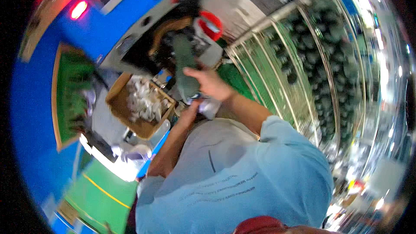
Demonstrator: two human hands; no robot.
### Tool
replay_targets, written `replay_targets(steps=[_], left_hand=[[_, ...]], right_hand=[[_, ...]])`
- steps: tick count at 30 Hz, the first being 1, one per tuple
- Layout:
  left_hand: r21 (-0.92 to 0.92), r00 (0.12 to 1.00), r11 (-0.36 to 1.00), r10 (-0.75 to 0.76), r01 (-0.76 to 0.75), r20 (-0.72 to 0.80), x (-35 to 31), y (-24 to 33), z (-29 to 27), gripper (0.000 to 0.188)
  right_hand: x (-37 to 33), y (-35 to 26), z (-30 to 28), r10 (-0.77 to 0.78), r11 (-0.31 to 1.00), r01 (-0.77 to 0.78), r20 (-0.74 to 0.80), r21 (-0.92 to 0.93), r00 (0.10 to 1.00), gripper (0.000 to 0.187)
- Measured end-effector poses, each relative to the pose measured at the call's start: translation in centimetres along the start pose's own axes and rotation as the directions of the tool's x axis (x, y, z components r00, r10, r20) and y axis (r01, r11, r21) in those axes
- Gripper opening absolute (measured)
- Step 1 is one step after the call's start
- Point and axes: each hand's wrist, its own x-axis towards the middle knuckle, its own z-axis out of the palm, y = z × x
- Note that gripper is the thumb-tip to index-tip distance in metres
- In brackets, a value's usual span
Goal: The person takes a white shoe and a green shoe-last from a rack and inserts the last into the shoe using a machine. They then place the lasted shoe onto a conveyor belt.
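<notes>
A long dark green piece (184, 56), wide and rounded at its near end, stretches away from me toward the machine. Motion blur hides its exact kind. My right hand (212, 84) grips it from the right side, thumb lying over its top. Close to the piece's near end, my left hand (190, 112) is closed on it, the fingers partly hidden. Beside the left fingers is a small pale, blurred thing (210, 107) just in front of my shirt.
Ahead is a machine with a dark bed (143, 52) and a red ring-shaped part (211, 25). At left, a cardboard box (119, 99) holds crumpled whitish pieces. A pale metal rack (277, 60) with many dark rounded items (329, 52) stands close on the right.
</notes>
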Motion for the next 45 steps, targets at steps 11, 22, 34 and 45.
replay_targets(steps=[11, 22, 34, 45], left_hand=[[0.080, 0.954, 0.995, -0.030, 0.056, -0.298, -2.3, 1.6, -3.4, 0.064], [0.566, 0.980, 0.820, 0.040, 0.079, -0.195, 3.8, 1.2, 16.2, 0.026], [0.176, 0.952, 0.981, 0.124, -0.077, -0.278, 0.3, 0.3, 11.5, 0.046], [-0.228, 0.495, 0.512, 0.477, -0.828, -0.726, -23.9, -9.2, -11.2, 0.035]], right_hand=[[-15.5, 2.3, -32.5, -0.474, 0.502, -0.300, -0.549, -0.811, 0.689, 0.072], [-20.5, -1.7, -67.9, -0.056, 0.880, -0.475, -0.996, -0.014, -0.074, 0.081], [-16.5, -0.6, -67.1, -0.310, 0.552, -0.823, -0.949, -0.136, -0.051, 0.073], [4.0, 4.0, -37.2, 0.086, 0.747, -0.200, -0.206, -0.634, 0.975, 0.064]])
